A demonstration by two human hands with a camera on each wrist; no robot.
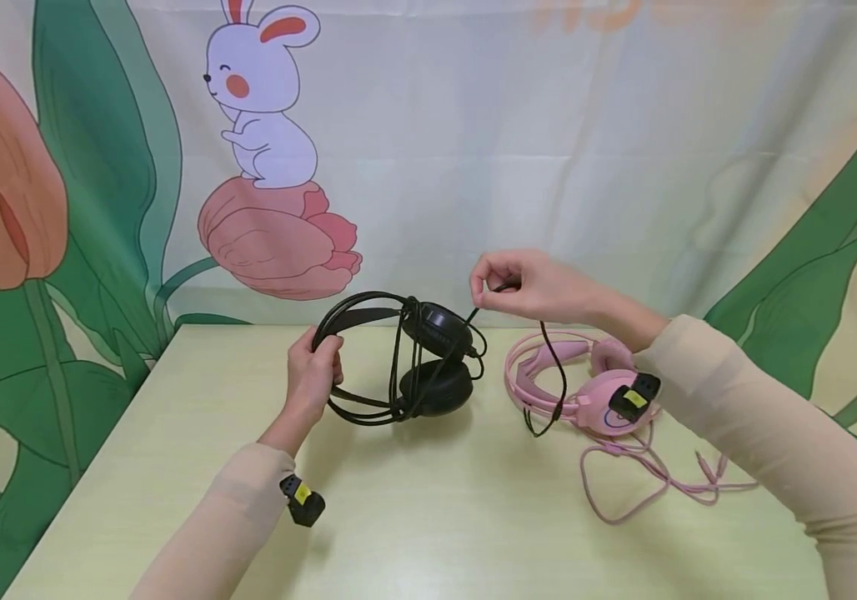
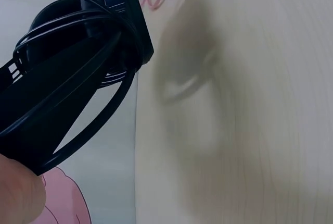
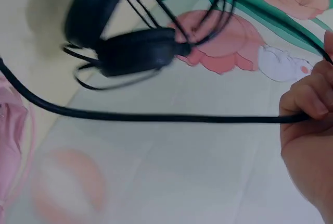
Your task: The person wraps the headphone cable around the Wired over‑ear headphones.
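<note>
Black headset [image 1: 438, 393] held over the table, cable in the right hand

The left hand [image 1: 312, 371] is curled round the headband [image 1: 359, 317], gripping it at the top of its arch, so the headset lies sideways with both earcups pointing right. It is raised: in the left wrist view its shadow falls on the table [image 1: 428, 533] well apart from it. Strands of black cable [image 1: 564, 379] cross between the two sides of the headband, close to the earcups.

The right hand [image 1: 533, 285], up and to the right of the earcups, has its fingers bent in and pinches the cable between thumb and fingers. One length runs from there towards the earcups; another hangs in a loop in front of a pink headset [image 1: 595, 402]. Whether that loop touches it, I cannot tell.

The pink headset rests on the table at the right, partly behind the right sleeve [image 1: 744, 408], with its pink cord [image 1: 614, 522] spread loosely in front. Behind the table hangs a cloth [image 1: 428, 167] printed with a rabbit [image 1: 267, 125], tulips and leaves.
</note>
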